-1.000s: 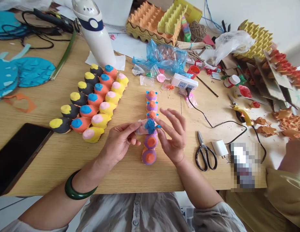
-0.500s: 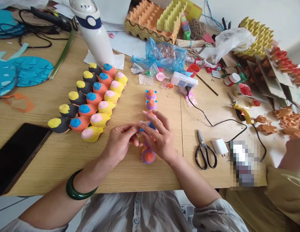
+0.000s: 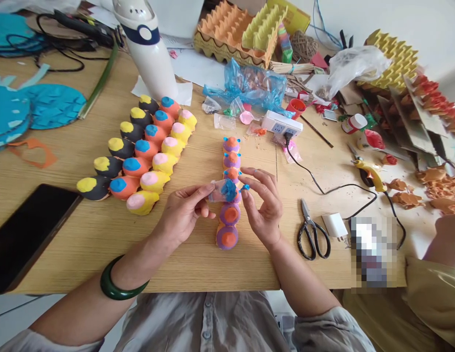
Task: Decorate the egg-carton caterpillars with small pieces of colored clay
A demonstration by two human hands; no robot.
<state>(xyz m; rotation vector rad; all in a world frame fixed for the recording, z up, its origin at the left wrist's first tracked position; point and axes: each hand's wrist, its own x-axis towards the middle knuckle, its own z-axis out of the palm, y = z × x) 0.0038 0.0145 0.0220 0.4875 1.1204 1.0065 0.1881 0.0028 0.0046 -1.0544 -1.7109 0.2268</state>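
Observation:
My left hand (image 3: 181,212) pinches a small clear bag of blue clay (image 3: 223,190) above the wooden table (image 3: 198,259). My right hand (image 3: 262,203) is beside it, thumb and forefinger pinched on a tiny blue clay bit (image 3: 245,187). Under both hands lies a strip of purple egg-carton cups with orange clay tops (image 3: 229,215), running away from me. A green bangle (image 3: 119,288) is on my left wrist.
Painted egg-carton cups in black, orange and yellow rows (image 3: 139,154) lie to the left, a black phone (image 3: 25,234) at the front left. Scissors (image 3: 311,232), a white charger (image 3: 333,225), a power strip (image 3: 282,124) and a glue gun (image 3: 370,173) are to the right. Another person's arm (image 3: 433,278) is at far right.
My right hand dipped into the bag of blue clay, then drew back to the right with a small blue bit pinched in its fingers. The left hand kept holding the bag.

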